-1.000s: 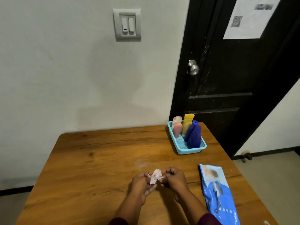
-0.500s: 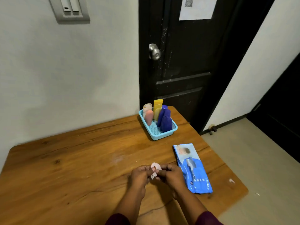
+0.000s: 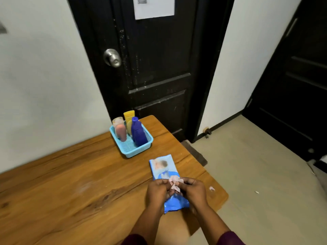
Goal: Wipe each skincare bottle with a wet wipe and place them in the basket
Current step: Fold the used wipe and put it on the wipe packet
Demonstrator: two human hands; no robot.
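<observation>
Both the left hand [image 3: 157,191] and right hand [image 3: 193,190] pinched a crumpled wet wipe [image 3: 174,185] over the wipe pack [image 3: 163,167] at lower centre, wiping apparently done, with the bottles [image 3: 138,134] standing in the basket [image 3: 131,155] mid-frame.

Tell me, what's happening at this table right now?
A person pinches a crumpled wet wipe between the left hand and right hand, over the blue wipes pack on the wooden table. The skincare bottles in view sit in the light-blue basket near the door; none is being held.
</observation>
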